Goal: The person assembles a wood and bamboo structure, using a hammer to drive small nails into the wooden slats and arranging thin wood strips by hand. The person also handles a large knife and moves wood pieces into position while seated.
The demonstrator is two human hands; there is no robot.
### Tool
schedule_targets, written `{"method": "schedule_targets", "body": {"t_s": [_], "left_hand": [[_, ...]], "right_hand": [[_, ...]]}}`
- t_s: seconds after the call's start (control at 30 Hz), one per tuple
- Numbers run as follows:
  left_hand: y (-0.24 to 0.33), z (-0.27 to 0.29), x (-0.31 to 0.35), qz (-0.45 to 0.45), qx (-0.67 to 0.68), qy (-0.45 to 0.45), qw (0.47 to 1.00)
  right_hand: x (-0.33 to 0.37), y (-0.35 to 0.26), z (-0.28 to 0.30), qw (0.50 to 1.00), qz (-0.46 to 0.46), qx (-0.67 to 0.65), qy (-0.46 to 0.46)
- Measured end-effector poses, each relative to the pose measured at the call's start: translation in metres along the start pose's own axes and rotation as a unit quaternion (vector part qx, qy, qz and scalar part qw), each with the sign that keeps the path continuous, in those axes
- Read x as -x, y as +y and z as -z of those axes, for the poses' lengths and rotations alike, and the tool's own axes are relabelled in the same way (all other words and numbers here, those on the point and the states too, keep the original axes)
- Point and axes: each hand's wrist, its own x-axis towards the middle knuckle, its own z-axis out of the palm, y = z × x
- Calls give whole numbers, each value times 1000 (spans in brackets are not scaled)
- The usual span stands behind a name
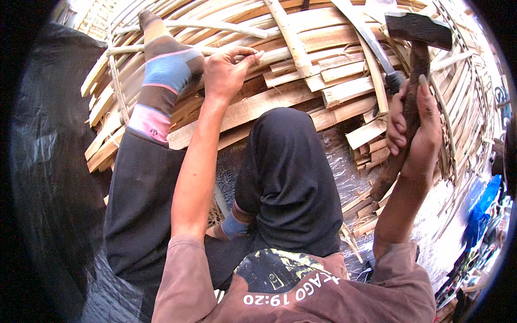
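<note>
A person in a brown T-shirt (334, 299) and black trousers (293, 177) sits among split wood slats (350, 91), the right hand (417, 121) wrapped around the thick wooden handle of a hammer (419, 59). The tool is at the upper right, its dark, blocky metal head at the far end of the handle, over the slats. The left hand (225, 75) is at upper centre, thumb and fingers drawn together beside a pale pole (277, 56); whether anything is pinched between them cannot be told.

Just left of the hammer lies a long-bladed knife (377, 51) with a black handle. The left foot, in a striped sock (168, 70) of blue, brown and pink, is stretched out over the wood; a small dark emblem marks the pink band.

White capitals and numerals curve across the shirt beside a dark, yellow-flecked print. Black sheeting (56, 124) is at left; at right, a bright blue wrapping (483, 212) stands out in a heap of colourful material (468, 274), any lettering there too small to read.
</note>
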Motion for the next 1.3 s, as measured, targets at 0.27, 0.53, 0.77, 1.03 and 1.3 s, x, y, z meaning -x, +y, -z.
{"method": "schedule_targets", "body": {"t_s": [0.27,0.53,0.77,1.03,1.3], "left_hand": [[10,-2,13,0,-62,10,998],[16,-9,20,-30,-52,58,996],[15,-17,20,9,-84,60,995],[13,1,12,26,-58,3,998],[14,2,13,-41,-66,-16,997]], "right_hand": [[5,41,-4,996,-9,63,-64],[-26,68,-16,968,7,204,-147],[-50,84,-24,949,63,250,-182],[-56,86,-27,945,75,272,-165],[-53,101,-14,948,100,264,-145]]}}
